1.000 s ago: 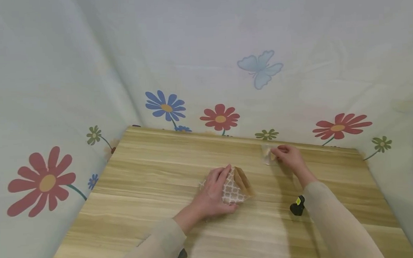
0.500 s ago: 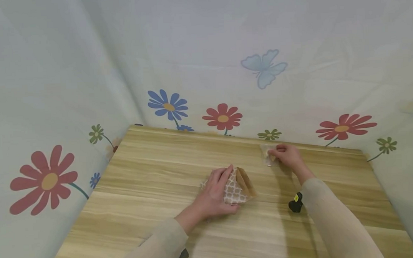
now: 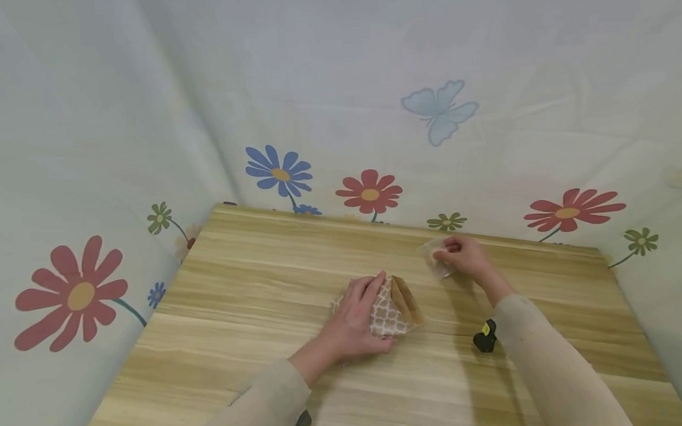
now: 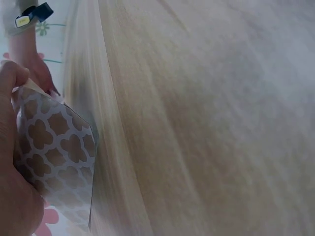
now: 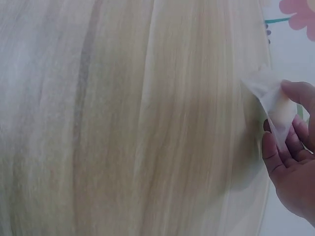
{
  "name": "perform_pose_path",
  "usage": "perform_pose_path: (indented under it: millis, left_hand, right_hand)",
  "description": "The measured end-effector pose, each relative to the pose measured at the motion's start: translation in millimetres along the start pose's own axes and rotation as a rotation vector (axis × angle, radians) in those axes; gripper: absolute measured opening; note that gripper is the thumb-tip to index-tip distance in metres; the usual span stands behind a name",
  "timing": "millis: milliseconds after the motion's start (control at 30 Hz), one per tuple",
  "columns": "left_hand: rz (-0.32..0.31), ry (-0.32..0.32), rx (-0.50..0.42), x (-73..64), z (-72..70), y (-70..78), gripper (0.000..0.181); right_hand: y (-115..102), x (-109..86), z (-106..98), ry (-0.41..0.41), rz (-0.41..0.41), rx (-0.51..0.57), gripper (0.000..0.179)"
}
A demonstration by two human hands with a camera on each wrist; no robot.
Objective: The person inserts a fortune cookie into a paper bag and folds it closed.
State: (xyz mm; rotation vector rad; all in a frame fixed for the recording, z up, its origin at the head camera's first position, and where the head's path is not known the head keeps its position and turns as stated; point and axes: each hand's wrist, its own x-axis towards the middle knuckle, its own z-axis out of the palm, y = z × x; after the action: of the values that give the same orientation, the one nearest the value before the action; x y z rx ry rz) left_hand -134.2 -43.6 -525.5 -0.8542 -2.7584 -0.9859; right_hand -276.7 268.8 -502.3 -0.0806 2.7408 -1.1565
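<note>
My left hand (image 3: 351,324) grips a small paper bag (image 3: 386,312) with a white lattice print, its brown mouth spread towards the right. In the left wrist view the patterned side of the bag (image 4: 59,147) faces the camera, with thumb and fingers along its edge. Farther back, my right hand (image 3: 469,258) pinches a small clear plastic packet (image 3: 434,253) near the table's back edge. The right wrist view shows the thumb on one side of this packet (image 5: 268,93) and curled fingers behind it. Something pale shows inside, its kind unclear.
Both hands work over a wood-grain table (image 3: 251,261). Behind it hangs a white cloth (image 3: 335,80) printed with flowers and a butterfly. A black wrist device (image 3: 485,337) with a yellow label sits by the right sleeve (image 3: 541,344).
My right hand has shifted slightly left, and the plastic packet has turned and tilted with it. The left hand keeps its hold on the paper bag.
</note>
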Motion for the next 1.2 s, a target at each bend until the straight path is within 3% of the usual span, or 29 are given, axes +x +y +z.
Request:
perform_pose_path:
  millis: [433, 667, 967, 1200]
  left_hand:
    - [-0.022, -0.02, -0.008, -0.5, 0.9, 3.5, 0.127]
    - [-0.048, -0.036, -0.017, -0.1, 2.3, 3.7, 0.127]
    - [-0.051, -0.024, 0.0, 3.5, 0.8, 3.0, 0.127]
    - [-0.063, -0.023, -0.01, 5.9, -1.6, 4.6, 0.128]
  right_hand:
    - [0, -4.4, 5, -0.052, -0.094, 0.021, 0.038]
    - [4, -10.5, 7, -0.02, -0.122, 0.062, 0.036]
    - [-21, -46.6, 6, 0.017, -0.159, 0.222, 0.043]
    - [-48, -85.2, 17, 0.111, -0.243, 0.374, 0.036]
